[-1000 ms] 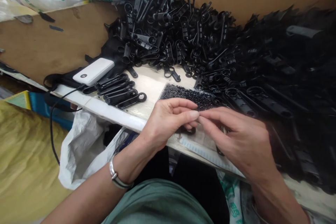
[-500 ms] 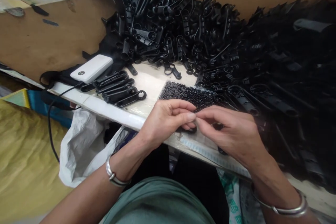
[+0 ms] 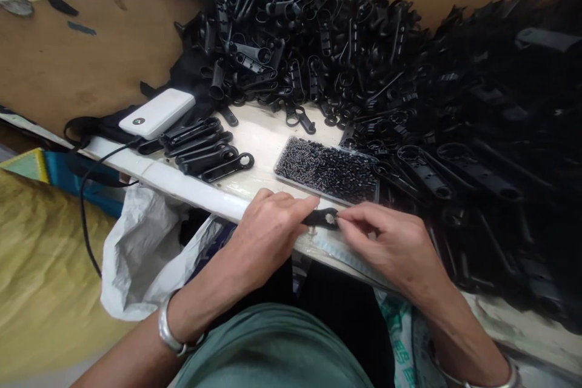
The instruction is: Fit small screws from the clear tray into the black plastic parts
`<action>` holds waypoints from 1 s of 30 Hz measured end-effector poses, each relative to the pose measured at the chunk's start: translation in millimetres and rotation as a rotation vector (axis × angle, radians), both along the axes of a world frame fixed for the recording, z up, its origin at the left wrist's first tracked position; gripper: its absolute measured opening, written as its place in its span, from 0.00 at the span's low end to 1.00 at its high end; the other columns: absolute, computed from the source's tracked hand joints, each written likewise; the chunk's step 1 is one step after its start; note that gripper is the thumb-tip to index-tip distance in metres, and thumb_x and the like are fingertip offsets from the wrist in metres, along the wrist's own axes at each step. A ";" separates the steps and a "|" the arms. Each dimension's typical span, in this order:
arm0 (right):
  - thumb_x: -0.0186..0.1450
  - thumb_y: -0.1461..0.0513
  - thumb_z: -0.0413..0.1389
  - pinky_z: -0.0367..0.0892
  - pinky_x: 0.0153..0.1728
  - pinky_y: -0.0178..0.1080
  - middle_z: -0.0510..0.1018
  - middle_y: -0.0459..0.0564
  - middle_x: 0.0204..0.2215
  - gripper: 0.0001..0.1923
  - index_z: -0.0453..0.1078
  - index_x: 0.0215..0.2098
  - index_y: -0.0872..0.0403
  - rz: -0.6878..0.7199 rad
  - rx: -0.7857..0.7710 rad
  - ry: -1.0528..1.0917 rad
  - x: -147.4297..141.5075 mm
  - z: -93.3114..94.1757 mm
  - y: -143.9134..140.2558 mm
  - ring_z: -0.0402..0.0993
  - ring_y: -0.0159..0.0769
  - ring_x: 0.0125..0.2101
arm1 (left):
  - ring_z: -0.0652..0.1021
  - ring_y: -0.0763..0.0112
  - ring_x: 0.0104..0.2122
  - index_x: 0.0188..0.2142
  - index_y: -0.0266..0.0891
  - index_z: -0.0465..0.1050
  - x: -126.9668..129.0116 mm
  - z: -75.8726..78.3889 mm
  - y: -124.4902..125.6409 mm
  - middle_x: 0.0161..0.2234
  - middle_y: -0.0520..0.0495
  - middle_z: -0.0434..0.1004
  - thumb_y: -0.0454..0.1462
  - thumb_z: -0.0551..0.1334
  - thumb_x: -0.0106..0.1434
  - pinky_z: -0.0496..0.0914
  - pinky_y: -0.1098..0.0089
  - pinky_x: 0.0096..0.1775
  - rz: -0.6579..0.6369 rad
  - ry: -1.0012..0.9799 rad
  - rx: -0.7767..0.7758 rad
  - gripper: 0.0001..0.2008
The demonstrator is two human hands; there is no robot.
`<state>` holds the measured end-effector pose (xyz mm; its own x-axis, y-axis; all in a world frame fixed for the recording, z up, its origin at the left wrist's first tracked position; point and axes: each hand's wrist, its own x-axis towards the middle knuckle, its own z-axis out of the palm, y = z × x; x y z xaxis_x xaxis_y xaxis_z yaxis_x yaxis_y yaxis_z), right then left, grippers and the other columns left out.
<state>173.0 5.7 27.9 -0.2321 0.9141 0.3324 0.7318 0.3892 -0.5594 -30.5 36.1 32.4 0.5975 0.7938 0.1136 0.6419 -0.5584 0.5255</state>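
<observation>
Left hand: your left hand [image 3: 266,227] pinches one end of a small black plastic part [image 3: 324,217].
Right hand: your right hand [image 3: 391,245] presses its fingertips on the part's other end.
Part: it sits at the near edge of the white table [image 3: 261,142], between both hands.
Tray: a clear tray of tiny black bits [image 3: 328,169] lies just behind it.
Pile: a big pile of black parts [image 3: 364,60] sits farther back.
Row: finished black parts [image 3: 204,148] lie side by side near a white power bank [image 3: 157,113].

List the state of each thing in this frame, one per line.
left hand: closed on the black plastic part
right hand: fingertips at the part's ring end
black plastic part: held flat at the table edge
clear tray: open, full of small black pieces
power bank: lying flat, cable attached
</observation>
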 end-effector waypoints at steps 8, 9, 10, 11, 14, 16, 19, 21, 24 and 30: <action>0.65 0.67 0.52 0.66 0.31 0.34 0.75 0.47 0.27 0.07 0.71 0.33 0.54 0.021 0.058 -0.126 -5.6 -11.7 -5.3 0.72 0.32 0.27 | 0.75 0.63 0.34 0.43 0.40 0.70 5.8 -9.5 -7.1 0.31 0.48 0.77 0.31 0.60 0.61 0.63 0.63 0.42 0.016 -0.007 -0.034 0.10; 0.66 0.67 0.51 0.66 0.32 0.34 0.75 0.47 0.28 0.08 0.71 0.33 0.54 0.026 0.064 -0.151 -5.8 -13.0 -6.0 0.72 0.32 0.27 | 0.75 0.62 0.34 0.43 0.40 0.70 5.4 -10.9 -7.6 0.32 0.47 0.77 0.31 0.60 0.61 0.63 0.63 0.42 0.020 -0.015 -0.030 0.10; 0.66 0.67 0.51 0.66 0.33 0.35 0.75 0.47 0.28 0.08 0.71 0.33 0.55 0.030 0.070 -0.175 -6.0 -14.2 -6.7 0.72 0.32 0.28 | 0.75 0.62 0.35 0.43 0.40 0.70 4.9 -12.2 -7.8 0.33 0.47 0.77 0.31 0.60 0.61 0.63 0.63 0.42 0.024 -0.022 -0.022 0.11; 0.66 0.67 0.50 0.66 0.33 0.35 0.75 0.48 0.28 0.08 0.71 0.33 0.55 0.035 0.078 -0.198 -6.2 -15.0 -7.2 0.72 0.33 0.28 | 0.75 0.61 0.35 0.43 0.40 0.70 4.4 -13.5 -7.9 0.33 0.46 0.77 0.31 0.60 0.61 0.63 0.62 0.42 0.027 -0.026 -0.013 0.11; 0.66 0.67 0.49 0.66 0.34 0.36 0.74 0.48 0.27 0.08 0.70 0.33 0.56 0.046 0.098 -0.264 -7.5 -15.7 -8.1 0.72 0.33 0.28 | 0.75 0.60 0.34 0.43 0.40 0.71 3.8 -16.4 -7.7 0.34 0.45 0.78 0.32 0.60 0.61 0.64 0.62 0.42 0.032 -0.021 0.009 0.10; 0.66 0.68 0.49 0.65 0.33 0.36 0.73 0.48 0.27 0.09 0.69 0.32 0.56 0.060 0.104 -0.306 -9.0 -14.6 -8.2 0.71 0.33 0.27 | 0.76 0.60 0.34 0.43 0.40 0.71 4.2 -17.8 -7.4 0.33 0.44 0.78 0.33 0.61 0.61 0.64 0.61 0.42 0.037 -0.016 0.015 0.10; 0.65 0.69 0.50 0.63 0.32 0.37 0.72 0.47 0.26 0.08 0.68 0.30 0.56 0.085 0.073 -0.360 -11.5 -11.2 -8.0 0.69 0.33 0.26 | 0.76 0.58 0.35 0.43 0.39 0.71 5.0 -18.8 -6.9 0.34 0.43 0.78 0.32 0.61 0.60 0.64 0.62 0.41 0.043 -0.022 0.007 0.10; 0.65 0.69 0.50 0.62 0.32 0.37 0.72 0.47 0.26 0.07 0.67 0.30 0.55 0.090 0.020 -0.368 -13.1 -7.5 -7.6 0.69 0.34 0.26 | 0.76 0.58 0.36 0.43 0.39 0.71 5.3 -18.6 -6.3 0.34 0.43 0.78 0.30 0.60 0.60 0.64 0.62 0.41 0.039 -0.036 -0.009 0.10; 0.65 0.69 0.50 0.61 0.31 0.38 0.72 0.47 0.27 0.08 0.67 0.31 0.54 0.090 -0.103 -0.372 -15.0 -0.7 -6.5 0.69 0.35 0.27 | 0.75 0.60 0.36 0.41 0.38 0.72 5.0 -17.2 -5.5 0.34 0.44 0.78 0.28 0.58 0.60 0.63 0.63 0.41 0.026 -0.063 -0.030 0.10; 0.69 0.65 0.48 0.61 0.35 0.38 0.74 0.47 0.30 0.09 0.70 0.35 0.55 0.068 -0.215 -0.296 -13.7 6.8 -5.7 0.71 0.35 0.31 | 0.74 0.63 0.38 0.38 0.38 0.73 4.2 -18.2 -7.8 0.35 0.47 0.77 0.28 0.57 0.63 0.63 0.64 0.42 -0.017 -0.113 -0.029 0.08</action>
<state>159.4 0.0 34.8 -0.3516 0.9351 0.0437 0.8509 0.3387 -0.4016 -26.3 28.3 14.2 0.5952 0.7878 0.1582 0.5686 -0.5520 0.6099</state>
